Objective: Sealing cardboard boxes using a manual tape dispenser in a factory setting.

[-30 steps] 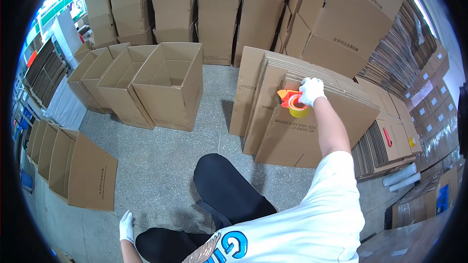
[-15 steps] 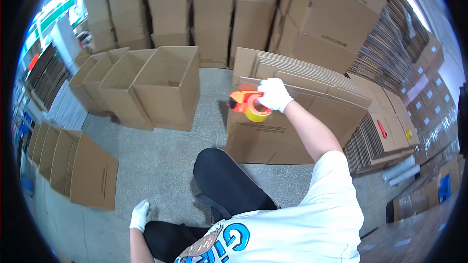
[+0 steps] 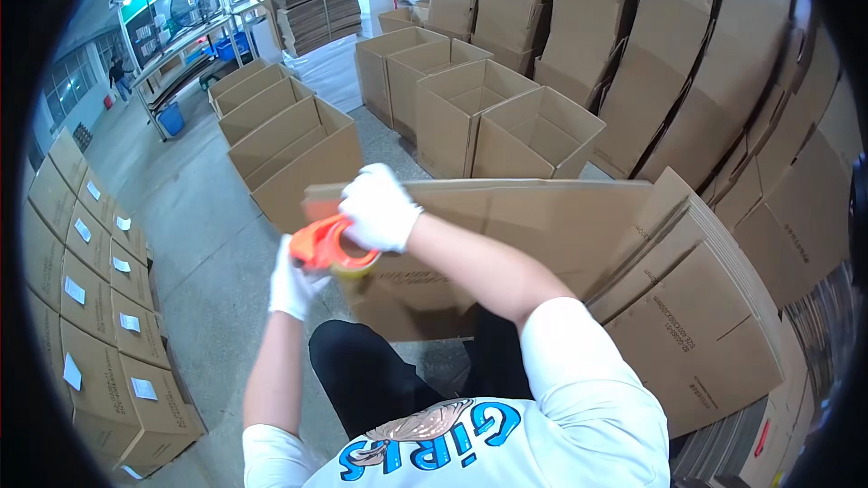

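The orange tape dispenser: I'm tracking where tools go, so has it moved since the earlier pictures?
Yes: the tape dispenser has moved left, clear of the leaning stack of flat cartons that it overlapped one second ago.

Here's my orange dispenser (image 3: pixel 316 242), yellow tape (image 3: pixel 353 268) loaded, tilted near the left end of my upright flat carton (image 3: pixel 506 230).

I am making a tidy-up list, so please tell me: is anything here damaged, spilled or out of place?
I see nothing spilled or clearly damaged. Slightly odd, perhaps: a red tool lies loose on the cardboard stack at lower right, where it could be overlooked.
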The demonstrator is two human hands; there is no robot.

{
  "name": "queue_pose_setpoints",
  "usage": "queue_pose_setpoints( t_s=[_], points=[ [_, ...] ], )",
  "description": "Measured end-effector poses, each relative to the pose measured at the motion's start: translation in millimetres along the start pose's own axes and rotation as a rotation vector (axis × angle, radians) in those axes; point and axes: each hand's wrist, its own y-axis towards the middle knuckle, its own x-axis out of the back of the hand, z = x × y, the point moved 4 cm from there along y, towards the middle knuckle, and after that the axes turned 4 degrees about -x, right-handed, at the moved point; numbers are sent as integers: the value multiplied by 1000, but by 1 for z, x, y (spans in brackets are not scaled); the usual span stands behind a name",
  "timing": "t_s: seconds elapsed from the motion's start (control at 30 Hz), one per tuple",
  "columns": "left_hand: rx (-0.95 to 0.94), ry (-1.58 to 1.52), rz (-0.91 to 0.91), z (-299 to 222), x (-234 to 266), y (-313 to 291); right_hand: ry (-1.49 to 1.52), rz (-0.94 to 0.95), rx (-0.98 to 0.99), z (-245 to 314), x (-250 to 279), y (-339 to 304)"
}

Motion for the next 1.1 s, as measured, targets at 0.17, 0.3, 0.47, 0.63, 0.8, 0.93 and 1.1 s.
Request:
queue_pose_setpoints(
  t_s=[0.17,0.3,0.47,0.63,0.8,0.93,1.1],
  points=[
    [310,14,472,-61,36,-26,199,-108,89,66,-6,7],
    [312,-34,403,-60,35,-28,243,-63,72,70,-1,-3],
    [355,56,483,-55,-11,-22,408,84,-16,29,24,-21],
    [296,498,286,-58,-38,-12,760,456,-470,-87,46,-77],
    [341,757,100,-56,-51,4,659,510,-691,-207,70,-180],
    [99,928,346,-46,-77,10,712,330,-718,-240,84,-233],
    [393,567,200,-31,-117,10,547,58,-715,-200,65,-218]
  ],
)
